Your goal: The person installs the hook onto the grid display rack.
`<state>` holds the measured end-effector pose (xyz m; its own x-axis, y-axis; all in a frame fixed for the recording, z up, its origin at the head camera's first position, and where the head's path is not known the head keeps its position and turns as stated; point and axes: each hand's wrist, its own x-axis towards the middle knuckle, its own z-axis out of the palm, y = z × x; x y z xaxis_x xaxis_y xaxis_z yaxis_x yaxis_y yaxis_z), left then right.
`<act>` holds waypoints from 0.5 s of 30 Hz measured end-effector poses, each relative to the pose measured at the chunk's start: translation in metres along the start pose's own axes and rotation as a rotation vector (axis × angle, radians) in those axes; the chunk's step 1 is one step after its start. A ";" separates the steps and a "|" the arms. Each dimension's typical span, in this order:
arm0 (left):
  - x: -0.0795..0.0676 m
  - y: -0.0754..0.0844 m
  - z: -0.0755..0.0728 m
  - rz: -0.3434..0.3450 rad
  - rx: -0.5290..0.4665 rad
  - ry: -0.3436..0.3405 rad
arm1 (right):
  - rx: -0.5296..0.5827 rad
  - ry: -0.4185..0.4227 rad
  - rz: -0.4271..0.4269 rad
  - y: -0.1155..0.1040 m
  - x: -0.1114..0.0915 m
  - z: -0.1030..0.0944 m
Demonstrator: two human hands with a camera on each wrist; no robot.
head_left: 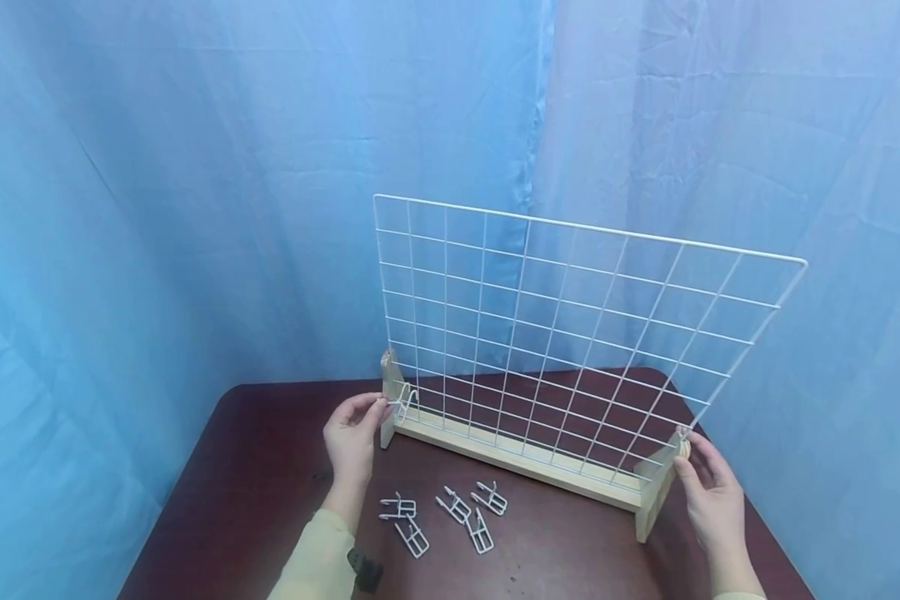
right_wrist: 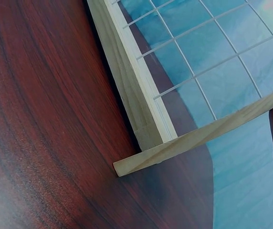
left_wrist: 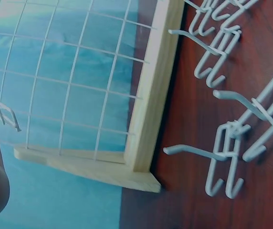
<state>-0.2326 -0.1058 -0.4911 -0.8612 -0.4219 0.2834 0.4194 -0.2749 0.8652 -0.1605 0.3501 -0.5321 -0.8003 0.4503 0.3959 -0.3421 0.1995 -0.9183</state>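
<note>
A white wire grid panel (head_left: 592,227) stands upright in a pale wooden base (head_left: 495,451) with a wooden end piece at each side. My left hand (head_left: 351,437) pinches a white wire hook (left_wrist: 5,113) by its prong at the panel's lower left, beside the left end piece (head_left: 387,426). The hook's bent ends overlap the grid wires in the left wrist view. At the other side, my right hand (head_left: 712,496) grips the top of the right end piece (right_wrist: 189,143) between thumb and fingers. Several more white wire hooks (head_left: 480,532) lie on the table before the base.
The dark red wooden table (head_left: 270,467) has rounded far corners just behind the stand. Light blue curtains (head_left: 270,208) hang behind it and at both sides. A dark watch (head_left: 365,572) sits on the left wrist, next to a pale sleeve (head_left: 317,554).
</note>
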 end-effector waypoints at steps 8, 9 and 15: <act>0.011 0.013 0.027 0.035 0.014 0.025 | -0.043 0.028 0.045 0.003 0.001 0.001; 0.013 0.016 0.030 0.045 0.004 0.021 | -0.047 0.028 0.047 0.003 0.001 0.002; 0.023 0.031 0.051 0.077 -0.070 0.007 | -0.090 0.012 0.035 -0.001 -0.001 0.002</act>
<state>-0.2541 -0.0796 -0.4366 -0.8236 -0.4499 0.3453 0.5037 -0.3005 0.8099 -0.1599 0.3475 -0.5313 -0.8051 0.4685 0.3638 -0.2675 0.2606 -0.9276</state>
